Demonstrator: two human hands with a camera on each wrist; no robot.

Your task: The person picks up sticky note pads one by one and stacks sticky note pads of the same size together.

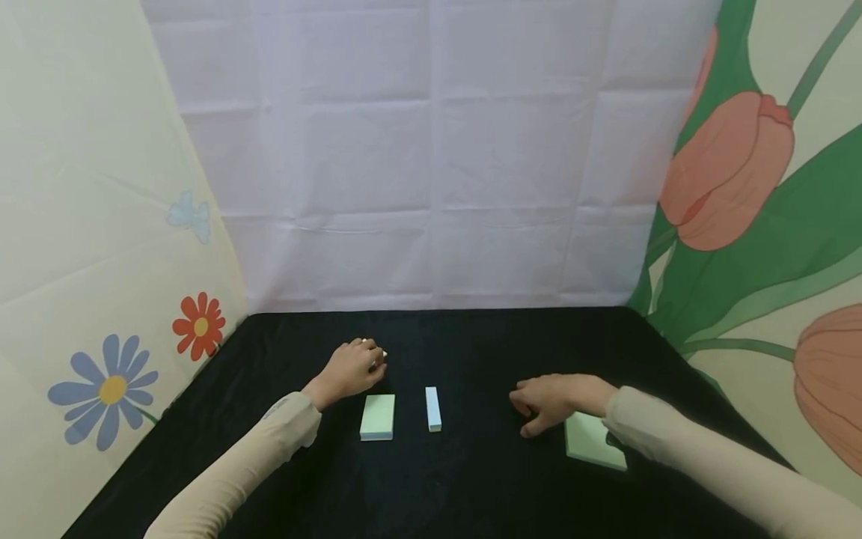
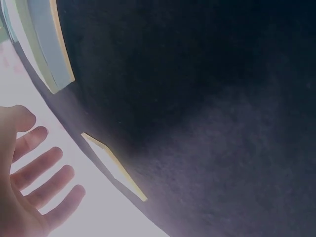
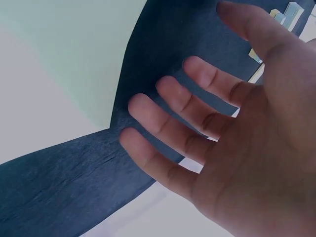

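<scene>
In the head view my left hand (image 1: 352, 368) is over the far left of the table, above a small pale flat piece (image 1: 384, 353) that it mostly hides. The left wrist view shows its fingers (image 2: 47, 160) spread and holding nothing, with that yellow-edged piece (image 2: 116, 170) lying beyond the fingertips. My right hand (image 1: 554, 398) hovers at the right, its loosely curved fingers (image 3: 148, 116) around nothing. Partly under that wrist in view lies a large pale green pad (image 1: 592, 442), also in the right wrist view as a green sheet (image 3: 64, 54).
Nearer than my left hand lies a green-topped block (image 1: 378, 415) with a pale blue lower layer. A narrow light blue strip-like block (image 1: 433, 409) lies between the hands. Black cloth (image 1: 471, 486) covers the table; a white curtain (image 1: 431, 150) hangs behind it.
</scene>
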